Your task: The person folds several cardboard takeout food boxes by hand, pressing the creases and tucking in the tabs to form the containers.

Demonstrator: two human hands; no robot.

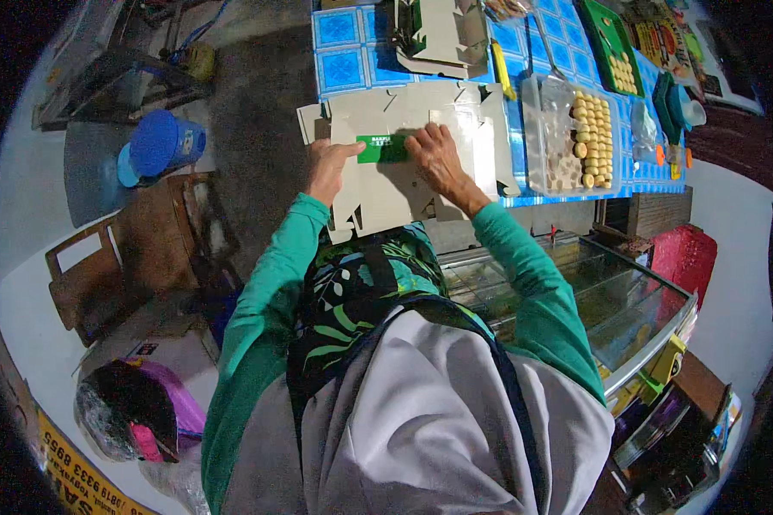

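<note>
A flat, unfolded cardboard box (386, 193) with cut slots and flaps lies in front of me, partly over the table's near edge. In its upper middle is a green label (380, 148) with pale print. My left hand (328, 169) rests at the box's left side, thumb stretched out flat to the label's left end and the other fingers partly bent. Over the label's right end, my right hand (438, 163) has its fingers bent and closed on it; its thumb is mostly hidden.
More cardboard boxes (442, 39) lie farther back on the blue tablecloth (342, 69). To the right stand a plastic tub (537, 129) with rows of round pale pastries and a green tray (601, 39). A glass display case (567, 283) is near my right arm.
</note>
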